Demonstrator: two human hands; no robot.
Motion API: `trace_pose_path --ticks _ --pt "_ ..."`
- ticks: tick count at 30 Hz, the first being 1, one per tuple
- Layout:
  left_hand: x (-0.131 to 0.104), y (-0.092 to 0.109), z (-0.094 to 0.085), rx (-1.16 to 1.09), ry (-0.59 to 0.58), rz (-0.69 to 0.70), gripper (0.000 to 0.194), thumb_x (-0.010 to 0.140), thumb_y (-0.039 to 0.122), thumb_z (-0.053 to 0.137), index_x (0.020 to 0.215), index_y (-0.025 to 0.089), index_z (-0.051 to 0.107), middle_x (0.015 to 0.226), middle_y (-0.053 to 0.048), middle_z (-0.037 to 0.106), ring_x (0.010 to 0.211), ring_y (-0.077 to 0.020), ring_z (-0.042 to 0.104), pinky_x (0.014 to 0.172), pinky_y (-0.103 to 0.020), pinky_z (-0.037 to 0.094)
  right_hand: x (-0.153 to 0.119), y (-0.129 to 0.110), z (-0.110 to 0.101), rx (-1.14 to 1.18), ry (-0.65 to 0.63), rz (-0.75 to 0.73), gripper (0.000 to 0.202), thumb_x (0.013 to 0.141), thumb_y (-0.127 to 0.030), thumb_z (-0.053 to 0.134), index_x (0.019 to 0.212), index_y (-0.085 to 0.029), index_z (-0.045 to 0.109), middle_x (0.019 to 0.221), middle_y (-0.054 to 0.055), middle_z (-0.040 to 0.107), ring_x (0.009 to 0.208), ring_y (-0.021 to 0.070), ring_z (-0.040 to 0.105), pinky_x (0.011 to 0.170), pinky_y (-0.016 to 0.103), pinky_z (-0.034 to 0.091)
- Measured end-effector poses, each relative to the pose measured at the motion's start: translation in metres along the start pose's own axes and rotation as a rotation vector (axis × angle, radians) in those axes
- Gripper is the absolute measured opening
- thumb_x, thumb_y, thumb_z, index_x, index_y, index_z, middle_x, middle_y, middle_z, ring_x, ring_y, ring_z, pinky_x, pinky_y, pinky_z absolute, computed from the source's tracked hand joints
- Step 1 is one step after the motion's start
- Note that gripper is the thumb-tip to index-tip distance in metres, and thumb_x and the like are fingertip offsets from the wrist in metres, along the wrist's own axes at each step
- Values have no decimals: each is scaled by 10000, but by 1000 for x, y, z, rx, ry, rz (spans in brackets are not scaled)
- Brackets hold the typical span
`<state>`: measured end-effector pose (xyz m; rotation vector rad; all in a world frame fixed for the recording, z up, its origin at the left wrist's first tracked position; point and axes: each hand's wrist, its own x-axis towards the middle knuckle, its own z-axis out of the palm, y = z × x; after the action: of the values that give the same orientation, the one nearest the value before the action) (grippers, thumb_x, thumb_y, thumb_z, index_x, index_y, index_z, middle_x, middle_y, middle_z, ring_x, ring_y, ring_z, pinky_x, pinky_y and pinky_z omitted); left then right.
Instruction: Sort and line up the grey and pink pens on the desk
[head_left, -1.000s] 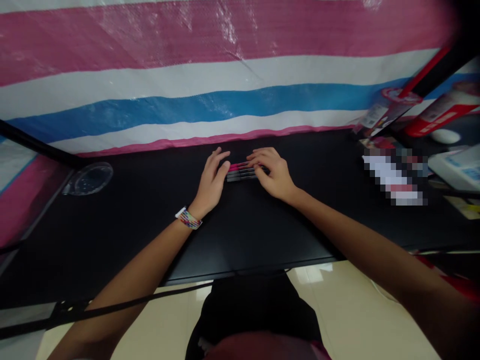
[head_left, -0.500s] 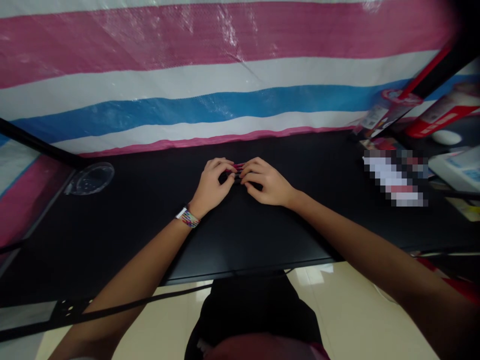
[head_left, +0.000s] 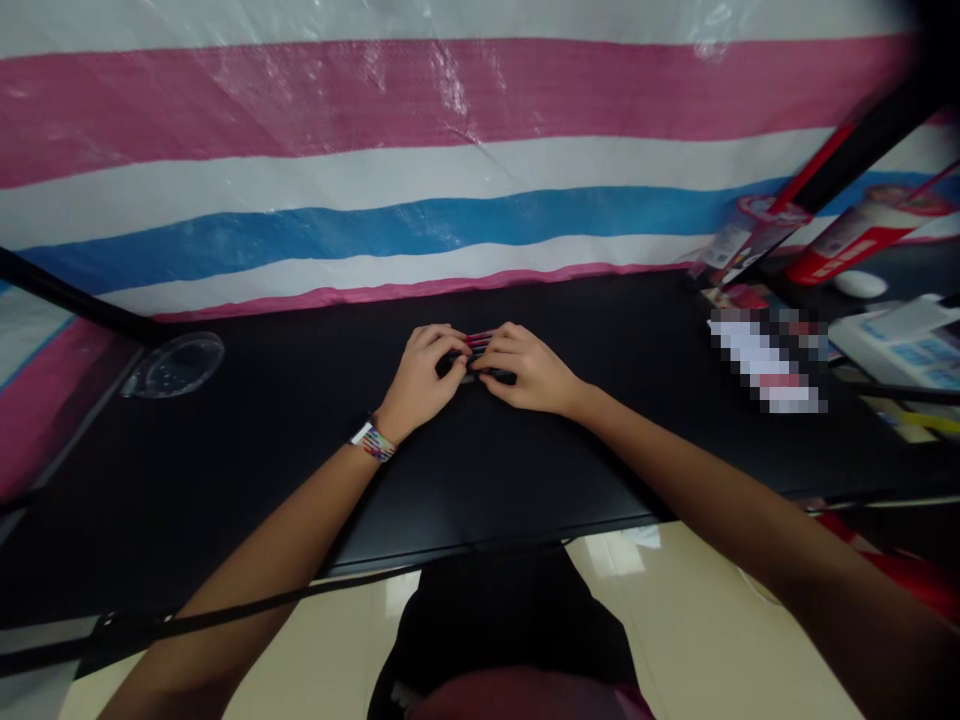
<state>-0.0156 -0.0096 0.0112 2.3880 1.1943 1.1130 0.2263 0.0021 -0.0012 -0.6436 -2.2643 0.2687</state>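
Observation:
A small bundle of pens (head_left: 478, 347), dark-bodied with pink ends, lies at the middle of a black table (head_left: 300, 440). My left hand (head_left: 420, 378) curls around the bundle's left end. My right hand (head_left: 525, 368) grips its right end, fingers folded over the top. The two hands meet fingertip to fingertip, so most of the pens are hidden. A multicoloured band sits on my left wrist.
A clear round plastic lid (head_left: 174, 364) lies at the table's far left. Red and white packages (head_left: 847, 240), a blurred item (head_left: 769, 360) and white boxes (head_left: 896, 340) crowd the right side. A pink, white and blue striped tarp (head_left: 450, 160) rises behind the table.
A second ago both hands lay flat at the ends of the spread row of pens. They have since closed together over the pens, gathering them into a bundle.

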Motion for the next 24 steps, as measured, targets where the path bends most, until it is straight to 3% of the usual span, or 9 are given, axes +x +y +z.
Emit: trace_pose_path --ticks 7,11,16,21,24 --pt "0 0 -1 -10 -14 0 120 1047 217 646 1053 269 754 1219 -69 807 1343 -319 695 1202 -600 532 1 5 -7 82 -105 7 128 953 -235 776 1055 -272 844 962 46 792 1027 304 682 1014 526 551" --pt "0 4 -3 15 -32 43 76 1058 298 695 1086 275 762 1189 -64 822 1347 -334 701 1170 -585 525 3 4 -9 172 0 46 127 972 -228 739 1028 -268 846 899 26 768 934 257 703 961 471 579" --pt "1 9 -6 26 54 105 132 1095 340 708 1174 274 790 1167 -53 842 1151 -283 749 1085 -511 527 7 0 -13 350 216 280 155 986 -372 809 1063 -261 884 940 36 791 839 205 717 781 368 576" --pt "3 7 -8 41 149 90 107 1080 308 750 1153 259 811 1073 -43 856 1037 -265 753 985 -461 537 9 8 -19 697 311 606 287 922 -510 883 933 -223 888 766 20 755 646 152 631 620 315 531" --pt "4 1 -8 38 199 69 87 1061 285 770 1131 260 816 1090 -42 864 1028 -261 764 981 -459 554 10 12 -22 908 352 742 318 828 -514 959 924 -218 891 718 10 718 600 136 603 559 298 533"
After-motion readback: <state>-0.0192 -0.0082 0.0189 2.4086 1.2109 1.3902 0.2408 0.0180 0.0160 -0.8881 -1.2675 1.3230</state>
